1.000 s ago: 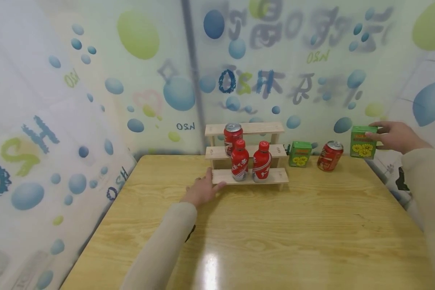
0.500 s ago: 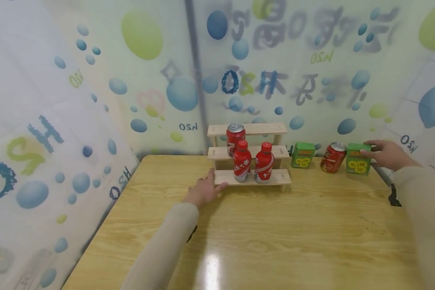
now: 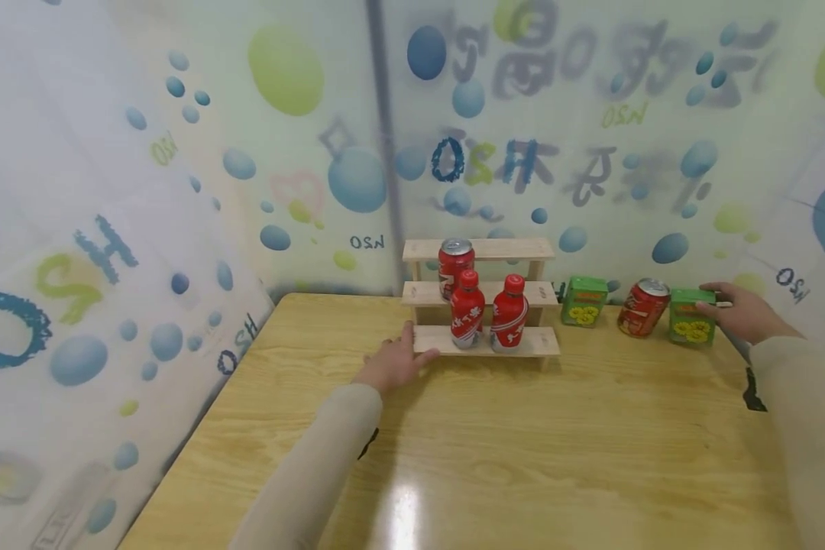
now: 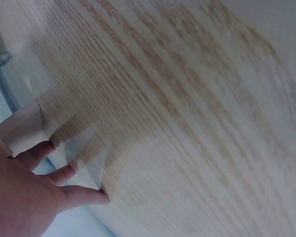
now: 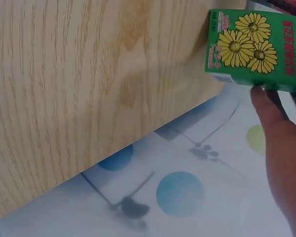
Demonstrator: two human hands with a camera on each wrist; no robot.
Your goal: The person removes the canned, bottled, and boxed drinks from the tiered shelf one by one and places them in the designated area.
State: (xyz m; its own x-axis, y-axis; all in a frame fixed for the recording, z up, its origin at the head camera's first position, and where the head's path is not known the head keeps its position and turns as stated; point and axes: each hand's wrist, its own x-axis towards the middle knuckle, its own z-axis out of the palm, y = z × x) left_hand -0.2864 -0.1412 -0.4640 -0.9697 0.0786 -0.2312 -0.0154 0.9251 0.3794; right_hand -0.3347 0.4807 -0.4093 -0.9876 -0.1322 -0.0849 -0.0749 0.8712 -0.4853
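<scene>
At the table's far right corner, my right hand (image 3: pixel 749 313) holds a green drink carton (image 3: pixel 687 317) with yellow flowers by its right side. In the right wrist view the base of that carton meets the tabletop, with the thumb at its near side. My left hand (image 3: pixel 392 365), fingers spread and fairly straight, rests at the left end of a three-step wooden rack (image 3: pixel 545 341). On the lowest step stand two red bottles, a left bottle (image 3: pixel 466 313) and a right bottle (image 3: pixel 509 317). Behind them, a red can (image 3: pixel 456 263) is on the middle step.
Between the rack and the held carton, a second green carton (image 3: pixel 584 302) and a red can (image 3: pixel 641 312) stand along the back of the wooden table (image 3: pixel 522 443). A printed wall sheet (image 3: pixel 302 252) rises behind the table's back edge.
My right hand has lowered the green carton from above the right edge to beside the red can. The left hand stays at the rack while the view shifts slightly.
</scene>
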